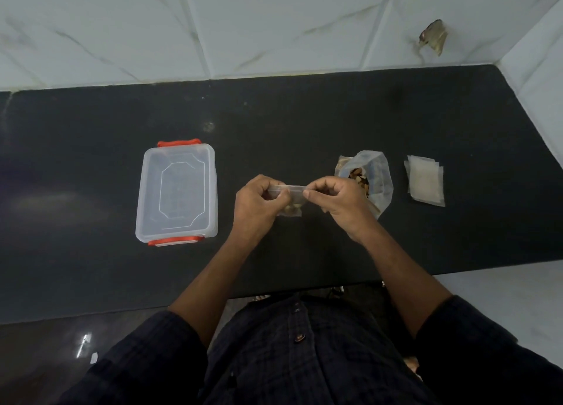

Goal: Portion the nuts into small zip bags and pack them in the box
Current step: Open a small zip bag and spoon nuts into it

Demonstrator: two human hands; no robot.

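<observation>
Both hands pinch small zip bag (289,196) at its top edge: left hand (259,203), right hand (335,200). Grip clamped. Bag above counter (274,124), between lidded box (176,193) and open nut bag (365,179).

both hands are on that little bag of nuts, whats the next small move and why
Probably run the fingers along the strip to press the small zip bag shut. The left hand and right hand pinch its top edge at either end, and nuts already sit in its bottom. The box beside it has its lid on, so packing comes afterwards.
</observation>
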